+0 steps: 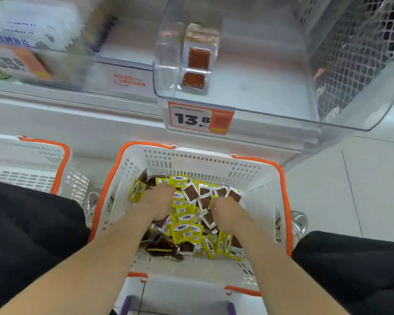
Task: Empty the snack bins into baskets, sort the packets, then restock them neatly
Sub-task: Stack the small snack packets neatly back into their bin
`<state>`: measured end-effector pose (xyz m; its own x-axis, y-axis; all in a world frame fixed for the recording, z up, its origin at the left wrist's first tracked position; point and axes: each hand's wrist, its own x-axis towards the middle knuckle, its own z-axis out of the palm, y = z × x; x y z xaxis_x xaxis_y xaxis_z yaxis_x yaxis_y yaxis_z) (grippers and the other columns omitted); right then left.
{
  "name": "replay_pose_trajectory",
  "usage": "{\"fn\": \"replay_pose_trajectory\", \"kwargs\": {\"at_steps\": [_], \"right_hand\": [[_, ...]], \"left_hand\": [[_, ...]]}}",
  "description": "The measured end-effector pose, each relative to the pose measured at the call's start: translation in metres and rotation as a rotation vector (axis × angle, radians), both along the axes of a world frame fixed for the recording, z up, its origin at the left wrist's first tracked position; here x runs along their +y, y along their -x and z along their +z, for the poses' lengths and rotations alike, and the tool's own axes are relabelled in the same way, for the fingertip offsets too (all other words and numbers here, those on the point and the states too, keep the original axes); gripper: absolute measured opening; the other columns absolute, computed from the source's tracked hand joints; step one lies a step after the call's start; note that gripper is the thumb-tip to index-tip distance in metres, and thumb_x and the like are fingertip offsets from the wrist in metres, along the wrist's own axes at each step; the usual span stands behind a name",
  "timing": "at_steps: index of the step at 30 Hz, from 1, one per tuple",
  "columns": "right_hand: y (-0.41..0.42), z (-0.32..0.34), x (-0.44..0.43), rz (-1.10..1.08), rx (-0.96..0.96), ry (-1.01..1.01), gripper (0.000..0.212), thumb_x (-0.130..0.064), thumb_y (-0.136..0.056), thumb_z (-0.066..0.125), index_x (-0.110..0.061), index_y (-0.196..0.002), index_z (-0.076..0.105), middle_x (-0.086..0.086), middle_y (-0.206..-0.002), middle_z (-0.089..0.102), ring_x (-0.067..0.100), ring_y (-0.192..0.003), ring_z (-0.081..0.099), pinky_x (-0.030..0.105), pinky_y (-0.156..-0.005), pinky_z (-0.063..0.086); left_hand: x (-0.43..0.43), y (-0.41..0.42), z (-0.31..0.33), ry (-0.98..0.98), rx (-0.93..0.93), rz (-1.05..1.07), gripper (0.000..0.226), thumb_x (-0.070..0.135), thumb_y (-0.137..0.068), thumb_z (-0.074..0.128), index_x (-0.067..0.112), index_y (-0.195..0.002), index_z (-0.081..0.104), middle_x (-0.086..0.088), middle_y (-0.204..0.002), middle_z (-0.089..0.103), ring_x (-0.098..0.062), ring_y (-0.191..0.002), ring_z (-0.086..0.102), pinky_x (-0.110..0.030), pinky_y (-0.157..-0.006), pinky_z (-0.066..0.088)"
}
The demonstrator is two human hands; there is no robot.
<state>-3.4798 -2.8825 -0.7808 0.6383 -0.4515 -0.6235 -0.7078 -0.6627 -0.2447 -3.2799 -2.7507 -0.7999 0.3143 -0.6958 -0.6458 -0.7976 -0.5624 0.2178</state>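
Note:
A white basket with orange rim (214,165) stands on the floor between my knees, holding a heap of yellow packets (184,231) and clear packets with brown snack (192,192). My left hand (156,201) is plunged into the heap among yellow packets, its fingertips hidden. My right hand (228,213) holds a fanned bunch of the brown packets at the heap's far side. Above, a clear snack bin (282,105) with a 13.8 price tag holds two brown packets (197,62) standing at its left.
A second white basket (27,160) sits to the left on the floor. A bin with white packets (32,35) is on the upper left shelf. A mesh basket (355,55) leans at the upper right. White shelf fronts run behind the baskets.

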Motion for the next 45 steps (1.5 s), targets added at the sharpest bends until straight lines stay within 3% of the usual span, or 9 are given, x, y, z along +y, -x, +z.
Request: {"fn": "replay_pose_trajectory", "kwargs": {"at_steps": [5, 10, 17, 23, 30, 33, 38, 42, 45], "right_hand": [[-0.011, -0.06, 0.034, -0.029, -0.071, -0.195, 0.058, -0.021, -0.091, 0.074, -0.022, -0.143, 0.049, 0.011, -0.129, 0.062, 0.032, -0.114, 0.062, 0.046, -0.091, 0.057], [-0.025, -0.089, 0.051, 0.005, -0.109, -0.173, 0.114, -0.049, -0.069, 0.093, -0.044, -0.155, 0.018, 0.004, -0.151, 0.031, 0.036, -0.129, 0.045, 0.054, -0.101, 0.051], [-0.021, -0.107, 0.051, -0.18, -0.176, -0.27, 0.074, -0.029, -0.079, 0.09, -0.032, -0.132, 0.038, 0.003, -0.13, 0.034, 0.031, -0.096, 0.063, 0.048, -0.085, 0.057], [-0.016, -0.097, 0.023, -0.281, -0.22, -0.373, 0.074, -0.011, -0.073, 0.088, -0.032, -0.133, 0.05, 0.002, -0.123, 0.048, 0.016, -0.089, 0.06, 0.042, -0.078, 0.058], [-0.014, -0.093, 0.011, -0.483, -0.376, -0.174, 0.043, -0.04, -0.077, 0.091, -0.015, -0.078, 0.056, 0.0, -0.086, 0.055, 0.013, -0.079, 0.052, 0.033, -0.067, 0.04], [-0.017, -0.091, 0.011, -0.718, -0.484, -0.217, 0.048, -0.034, -0.086, 0.086, -0.015, -0.065, 0.047, 0.005, -0.06, 0.055, 0.018, -0.057, 0.056, 0.031, -0.058, 0.043], [-0.033, -0.075, 0.019, -0.942, -0.525, -0.695, 0.027, -0.011, -0.096, 0.076, 0.012, -0.094, 0.063, 0.025, -0.082, 0.075, 0.032, -0.074, 0.079, 0.046, -0.073, 0.066], [-0.045, -0.088, 0.028, -0.725, -0.367, -0.449, 0.021, -0.003, -0.087, 0.071, -0.007, -0.107, 0.077, 0.005, -0.084, 0.075, 0.022, -0.086, 0.075, 0.04, -0.085, 0.063], [-0.049, -0.092, 0.042, -0.6, -0.316, -0.231, 0.04, -0.032, -0.091, 0.076, -0.013, -0.125, 0.068, 0.001, -0.098, 0.07, 0.02, -0.093, 0.068, 0.04, -0.085, 0.059]], "left_hand": [[-0.015, 0.004, -0.039, 0.046, -0.109, -0.067, 0.095, -0.001, -0.092, 0.067, 0.018, -0.167, 0.01, -0.004, -0.175, 0.001, -0.032, -0.157, 0.02, -0.053, -0.118, 0.034], [-0.014, 0.002, -0.061, 0.152, -0.24, -0.09, 0.047, 0.034, -0.102, 0.063, 0.026, -0.147, 0.05, 0.002, -0.153, 0.051, -0.026, -0.145, 0.036, -0.044, -0.112, 0.032], [-0.002, -0.004, -0.073, 0.278, -0.024, -0.076, 0.007, 0.026, -0.094, 0.074, 0.021, -0.095, 0.07, -0.002, -0.131, 0.064, -0.028, -0.133, 0.05, -0.044, -0.108, 0.041], [-0.003, 0.005, -0.061, 0.302, -0.007, 0.132, 0.047, 0.023, -0.087, 0.083, 0.021, -0.125, 0.055, -0.001, -0.125, 0.058, -0.028, -0.115, 0.056, -0.041, -0.092, 0.049], [-0.009, -0.009, -0.053, 0.299, 0.258, 0.492, 0.013, 0.021, -0.097, 0.072, 0.015, -0.109, 0.069, -0.002, -0.1, 0.066, -0.019, -0.087, 0.06, -0.033, -0.073, 0.048], [-0.009, -0.011, -0.051, 0.229, 0.354, 0.574, 0.017, 0.012, -0.103, 0.06, 0.012, -0.119, 0.062, -0.008, -0.102, 0.058, -0.022, -0.087, 0.059, -0.046, -0.084, 0.057], [-0.011, 0.001, -0.045, 0.248, 0.644, 0.692, 0.029, 0.02, -0.099, 0.063, 0.016, -0.128, 0.063, -0.007, -0.116, 0.064, -0.019, -0.101, 0.066, -0.038, -0.085, 0.063], [-0.01, -0.001, -0.045, 0.325, 0.257, 0.55, 0.026, 0.016, -0.096, 0.069, 0.02, -0.122, 0.068, 0.0, -0.112, 0.072, -0.013, -0.091, 0.064, -0.03, -0.076, 0.05], [-0.006, -0.01, -0.041, 0.374, 0.076, 0.626, 0.033, 0.005, -0.096, 0.066, 0.011, -0.128, 0.064, -0.003, -0.083, 0.067, -0.022, -0.069, 0.061, -0.03, -0.064, 0.046]]}}
